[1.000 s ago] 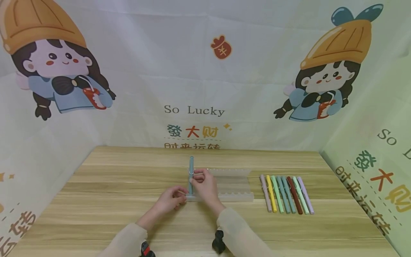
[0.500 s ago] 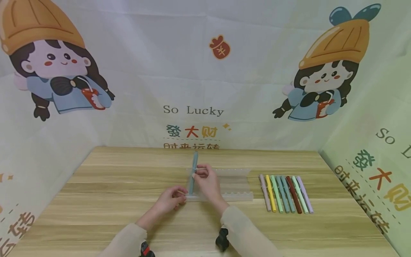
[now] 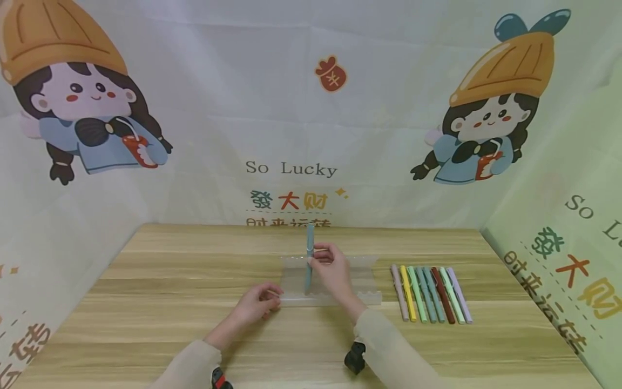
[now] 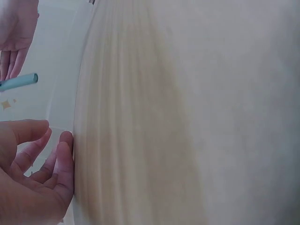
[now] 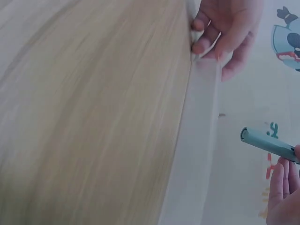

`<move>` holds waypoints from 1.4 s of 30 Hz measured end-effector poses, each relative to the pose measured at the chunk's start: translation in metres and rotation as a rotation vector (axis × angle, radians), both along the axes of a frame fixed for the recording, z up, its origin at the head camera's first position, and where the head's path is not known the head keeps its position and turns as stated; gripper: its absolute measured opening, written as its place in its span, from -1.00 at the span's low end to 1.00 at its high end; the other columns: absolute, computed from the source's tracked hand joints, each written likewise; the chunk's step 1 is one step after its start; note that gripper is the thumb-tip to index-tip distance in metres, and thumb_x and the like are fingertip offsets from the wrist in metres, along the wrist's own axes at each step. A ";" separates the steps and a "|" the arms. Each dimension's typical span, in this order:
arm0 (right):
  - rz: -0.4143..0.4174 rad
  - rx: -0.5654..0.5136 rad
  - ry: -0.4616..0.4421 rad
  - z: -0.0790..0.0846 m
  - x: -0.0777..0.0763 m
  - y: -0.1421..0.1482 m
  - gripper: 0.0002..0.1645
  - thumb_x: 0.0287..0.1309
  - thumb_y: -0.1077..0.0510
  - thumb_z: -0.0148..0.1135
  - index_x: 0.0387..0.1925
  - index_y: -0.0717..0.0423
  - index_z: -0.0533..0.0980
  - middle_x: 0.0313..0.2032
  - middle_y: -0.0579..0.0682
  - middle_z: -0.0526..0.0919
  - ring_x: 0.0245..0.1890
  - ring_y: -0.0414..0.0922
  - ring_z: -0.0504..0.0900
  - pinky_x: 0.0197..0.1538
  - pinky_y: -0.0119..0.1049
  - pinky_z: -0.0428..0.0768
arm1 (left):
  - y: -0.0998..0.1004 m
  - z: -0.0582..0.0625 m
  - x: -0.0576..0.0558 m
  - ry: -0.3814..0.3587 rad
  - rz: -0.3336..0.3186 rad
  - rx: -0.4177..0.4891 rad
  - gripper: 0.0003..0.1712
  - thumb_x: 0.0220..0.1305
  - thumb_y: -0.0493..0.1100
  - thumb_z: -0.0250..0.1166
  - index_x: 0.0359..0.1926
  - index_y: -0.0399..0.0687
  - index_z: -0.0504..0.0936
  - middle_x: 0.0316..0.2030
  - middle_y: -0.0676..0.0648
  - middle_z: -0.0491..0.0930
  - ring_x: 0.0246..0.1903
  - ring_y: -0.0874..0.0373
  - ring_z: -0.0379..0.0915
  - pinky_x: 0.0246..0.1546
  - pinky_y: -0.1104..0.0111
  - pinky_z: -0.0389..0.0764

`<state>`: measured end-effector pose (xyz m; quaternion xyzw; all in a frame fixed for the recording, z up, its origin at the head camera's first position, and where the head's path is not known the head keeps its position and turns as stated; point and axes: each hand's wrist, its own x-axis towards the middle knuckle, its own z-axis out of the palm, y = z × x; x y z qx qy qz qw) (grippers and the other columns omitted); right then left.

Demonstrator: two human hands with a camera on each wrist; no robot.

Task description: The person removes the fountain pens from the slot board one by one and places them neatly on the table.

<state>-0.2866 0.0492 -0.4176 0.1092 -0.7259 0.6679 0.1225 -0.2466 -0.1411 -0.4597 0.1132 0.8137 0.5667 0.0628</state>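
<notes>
In the head view my right hand point(image 3: 334, 272) pinches a grey-blue clip pen point(image 3: 310, 251) between thumb and fingers, nearly upright above a clear plastic pen rack point(image 3: 330, 299) with a notched edge. In the right wrist view the pen's lower end point(image 5: 262, 142) points toward the rack strip point(image 5: 194, 126) and stands apart from it. My left hand point(image 3: 256, 301) holds the rack's left end with bent fingers. The left wrist view shows this hand point(image 4: 40, 173) close up, its fingertips at the rack's edge.
To the right of the rack several pens lie side by side on the wooden table point(image 3: 194, 270): mauve point(image 3: 400, 294), yellow point(image 3: 408, 294), greens, blue-greys, dark red point(image 3: 443, 294) and lilac point(image 3: 459, 294). A printed cloth point(image 3: 218, 135) hangs behind.
My right hand has lifted the grey-blue pen from the rack's left end and carried it to the right. My left hand has stayed at the rack's left end.
</notes>
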 end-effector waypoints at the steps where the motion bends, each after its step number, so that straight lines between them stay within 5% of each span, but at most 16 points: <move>1: -0.004 0.009 0.000 0.000 0.000 0.004 -0.67 -0.11 0.47 0.20 -0.21 0.42 0.41 -0.39 0.25 0.55 -0.35 0.05 0.54 -0.26 -0.28 0.52 | 0.000 0.000 0.000 0.000 0.001 0.000 -0.80 0.13 -0.41 0.11 -0.19 -0.40 0.44 -0.47 -0.13 0.51 -0.51 0.10 0.40 -0.58 0.35 0.43; 17: -0.096 0.097 0.022 -0.012 0.001 0.055 -0.68 -0.09 0.42 0.19 -0.19 0.34 0.42 -0.39 0.13 0.54 -0.36 -0.07 0.50 -0.28 -0.39 0.49 | -0.001 -0.004 -0.001 0.010 -0.006 0.015 -0.81 0.13 -0.40 0.13 -0.20 -0.41 0.44 -0.45 -0.14 0.52 -0.48 0.06 0.42 -0.60 0.32 0.42; 28: -0.177 0.174 -0.082 -0.003 0.004 0.095 -0.67 -0.04 0.36 0.19 -0.15 0.23 0.44 -0.34 0.10 0.54 -0.30 -0.06 0.49 -0.24 -0.34 0.48 | -0.001 -0.003 -0.001 0.024 -0.020 0.001 -0.81 0.12 -0.40 0.12 -0.20 -0.41 0.44 -0.46 -0.14 0.52 -0.50 0.07 0.42 -0.61 0.33 0.42; 35: -0.217 0.209 -0.094 0.001 0.002 0.120 -0.66 -0.04 0.36 0.18 -0.14 0.26 0.44 -0.33 0.12 0.53 -0.32 -0.10 0.47 -0.28 -0.44 0.44 | 0.005 0.018 0.012 0.031 -0.011 -0.010 -0.82 0.12 -0.47 0.08 -0.22 -0.48 0.41 -0.46 -0.24 0.51 -0.49 -0.07 0.42 -0.58 0.25 0.44; 42: -0.221 0.275 -0.137 0.005 0.007 0.143 -0.66 0.03 0.30 0.15 -0.09 0.25 0.41 -0.29 0.11 0.51 -0.29 -0.08 0.46 -0.27 -0.40 0.44 | -0.001 -0.002 0.000 0.015 -0.012 0.002 -0.81 0.13 -0.40 0.11 -0.20 -0.41 0.44 -0.46 -0.14 0.52 -0.50 0.04 0.43 -0.60 0.31 0.44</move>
